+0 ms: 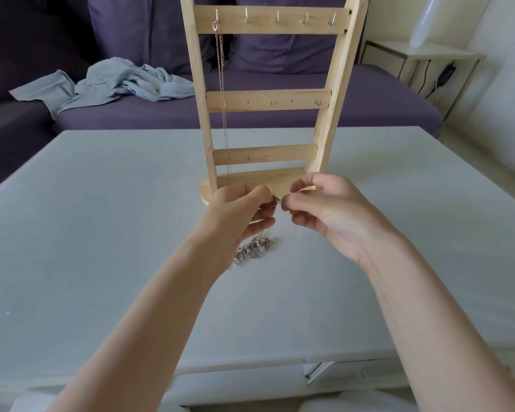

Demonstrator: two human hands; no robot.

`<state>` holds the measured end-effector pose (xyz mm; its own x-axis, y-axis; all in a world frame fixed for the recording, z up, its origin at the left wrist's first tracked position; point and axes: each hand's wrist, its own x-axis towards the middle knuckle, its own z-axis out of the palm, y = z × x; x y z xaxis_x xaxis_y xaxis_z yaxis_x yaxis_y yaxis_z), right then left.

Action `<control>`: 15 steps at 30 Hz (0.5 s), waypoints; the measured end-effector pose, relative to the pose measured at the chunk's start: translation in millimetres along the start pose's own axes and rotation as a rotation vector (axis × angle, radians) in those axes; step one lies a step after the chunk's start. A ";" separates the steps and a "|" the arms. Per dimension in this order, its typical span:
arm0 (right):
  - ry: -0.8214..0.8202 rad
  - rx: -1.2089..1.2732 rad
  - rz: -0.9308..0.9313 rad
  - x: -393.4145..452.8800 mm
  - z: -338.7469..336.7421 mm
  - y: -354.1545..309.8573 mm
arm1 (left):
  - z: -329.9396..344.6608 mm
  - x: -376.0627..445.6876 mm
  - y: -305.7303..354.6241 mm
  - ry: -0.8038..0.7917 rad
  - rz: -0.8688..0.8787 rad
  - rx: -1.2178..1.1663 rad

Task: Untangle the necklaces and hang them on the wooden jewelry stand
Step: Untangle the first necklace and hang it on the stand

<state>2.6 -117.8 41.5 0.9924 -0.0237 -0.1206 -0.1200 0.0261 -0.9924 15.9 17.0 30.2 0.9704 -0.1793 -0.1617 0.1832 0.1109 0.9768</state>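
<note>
A wooden jewelry stand with three hook rails stands upright on the pale table. One thin rose-gold necklace hangs from the leftmost top hook down to the base. In front of the base, my left hand and my right hand are raised close together. Both pinch a silver chain between fingertips. The rest of that silver tangle lies bunched on the table below my left hand, partly hidden by it.
A purple sofa runs behind the table, with a crumpled light-blue cloth on its seat. A white side table with cables stands at the back right. The table's near edge is close to my body.
</note>
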 end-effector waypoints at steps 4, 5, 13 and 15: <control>-0.005 -0.354 -0.097 0.4 -0.5 3.0 | -0.1 1.3 -0.5 0.051 0.164 0.233; 0.002 -0.440 -0.116 0.7 -1.3 4.6 | -0.3 1.5 -1.5 0.040 0.194 0.308; 0.061 -0.393 -0.032 -0.7 -2.9 5.0 | -4.0 3.3 -8.0 0.011 0.304 0.688; -0.057 -0.352 0.057 -3.0 0.5 4.6 | -1.8 2.8 -10.4 0.049 0.346 0.773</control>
<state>-0.9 -117.1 37.3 0.9826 0.0235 -0.1840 -0.1670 -0.3199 -0.9326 17.0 17.2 19.3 0.9611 -0.2133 0.1754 -0.2665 -0.5509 0.7909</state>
